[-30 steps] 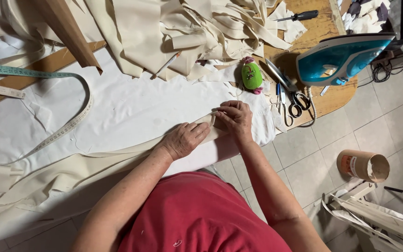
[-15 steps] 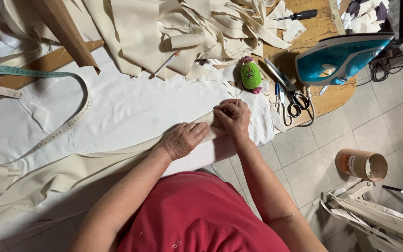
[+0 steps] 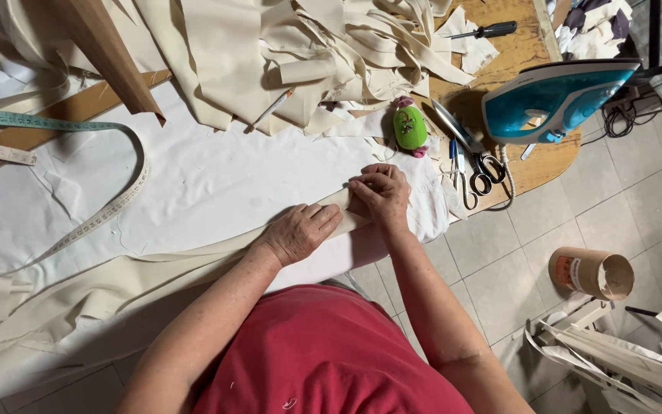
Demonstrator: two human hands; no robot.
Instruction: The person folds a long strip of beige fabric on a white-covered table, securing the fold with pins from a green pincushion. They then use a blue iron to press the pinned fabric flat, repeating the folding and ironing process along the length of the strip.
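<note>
My right hand [image 3: 381,192] was curled over the end of a long cream fabric strip [image 3: 193,261], fingertips pinched down on its folded edge so that the hand was nearly closed around the cloth. My left hand [image 3: 299,232] lay just beside it, palm down and fingers spread flat, pressing the same strip against the white cloth [image 3: 216,176] that covered the table [image 3: 534,165]. The strip ran away from my hands to my left, widening into loose folds near the table's near edge.

As I judged it, I was in the middle of folding or creasing the strip's end, one hand holding the length flat and the other shaping the fold. The next move called for a firm hold at the fold and an even pull along the strip, so the edge would not slip out of line.

Just beyond my right hand lay a small green pincushion [image 3: 410,127], and next to it a pair of scissors [image 3: 469,153] with dark handles. A teal iron [image 3: 553,100] stood further along on the bare wood, with a screwdriver [image 3: 484,31] above it. A heap of cream offcuts [image 3: 300,54] lay across the far side, and a measuring tape [image 3: 109,207] looped over the white cloth well to my left.
</note>
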